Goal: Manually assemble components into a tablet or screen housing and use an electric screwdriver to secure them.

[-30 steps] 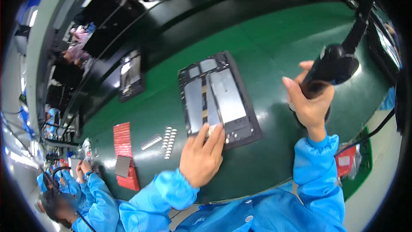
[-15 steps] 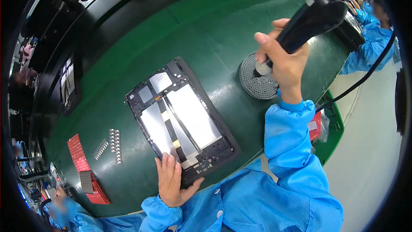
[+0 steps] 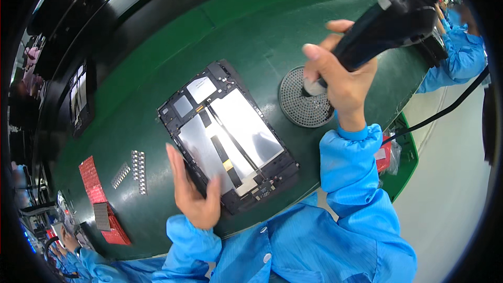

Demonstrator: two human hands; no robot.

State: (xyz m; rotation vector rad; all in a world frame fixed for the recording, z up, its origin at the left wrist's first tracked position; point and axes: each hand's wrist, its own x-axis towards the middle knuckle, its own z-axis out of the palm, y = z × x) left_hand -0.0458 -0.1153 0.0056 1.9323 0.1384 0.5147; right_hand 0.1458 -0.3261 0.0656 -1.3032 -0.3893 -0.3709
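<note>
An opened tablet (image 3: pixel 243 135) lies tilted on the bench, with silver battery panels, dark ribbon cables and small boards showing. My left hand (image 3: pixel 196 202) is at its lower left edge, thumb and fingers spread, the thumb over the frame. My right hand (image 3: pixel 348 86) is closed round a black corded electric screwdriver (image 3: pixel 385 31), raised with its tip end pointing down to the left. Below that tip end stands a round grey screw tray (image 3: pixel 301 109) dotted with holes. Whether the tip touches the tray or carries a screw I cannot tell.
On the green bench (image 3: pixel 157 89) to the left lie two strips of small parts (image 3: pixel 139 172) and red bubble wrap (image 3: pixel 93 178) with a grey piece. Another opened tablet (image 3: pixel 79 97) is at the far left. A green bin (image 3: pixel 411 162) and cable (image 3: pixel 445 109) are right. Co-workers sit nearby.
My left hand has moved from the tablet's near end to its left edge, its fingers now spread. The tablet sits slightly further right. The screwdriver stays over the screw tray.
</note>
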